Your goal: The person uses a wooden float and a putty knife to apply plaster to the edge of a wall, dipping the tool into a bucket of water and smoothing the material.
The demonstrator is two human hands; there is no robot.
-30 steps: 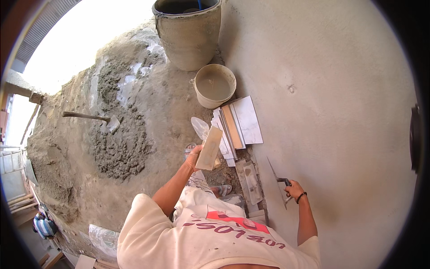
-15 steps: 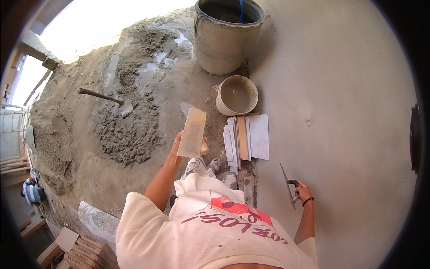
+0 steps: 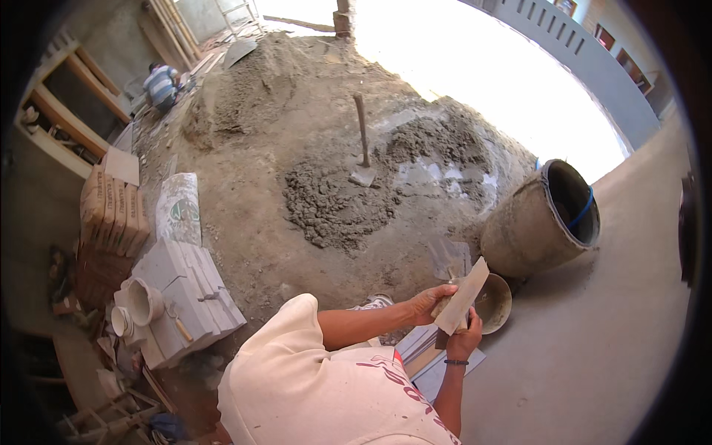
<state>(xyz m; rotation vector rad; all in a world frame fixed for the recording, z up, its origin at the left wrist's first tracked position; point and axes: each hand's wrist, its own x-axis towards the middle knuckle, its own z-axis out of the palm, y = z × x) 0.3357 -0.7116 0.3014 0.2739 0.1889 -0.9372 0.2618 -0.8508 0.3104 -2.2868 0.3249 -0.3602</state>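
Both my hands meet in front of my body, at lower right. My left hand (image 3: 430,305) is closed on a pale rectangular plastering float (image 3: 463,297), whose flat board is tilted up. A flat grey trowel blade (image 3: 450,259) sticks out beyond this hand; its handle is hidden. Closed just under the float is my right hand (image 3: 466,338), with a dark band at the wrist. The steel finishing trowel in it is mostly hidden behind the float; a dark edge (image 3: 441,340) shows below.
A bucket (image 3: 495,305) and a large barrel (image 3: 515,230) stand beside the wall at right. A shovel (image 3: 363,141) stands in wet mortar (image 3: 337,204). Light blocks (image 3: 185,297) and stacked bags (image 3: 111,211) are at left. Another person (image 3: 161,85) crouches far left.
My view has swung left. My right hand has brought the finishing trowel from the wall to the float in my left hand. The float is now tilted more edge-on.
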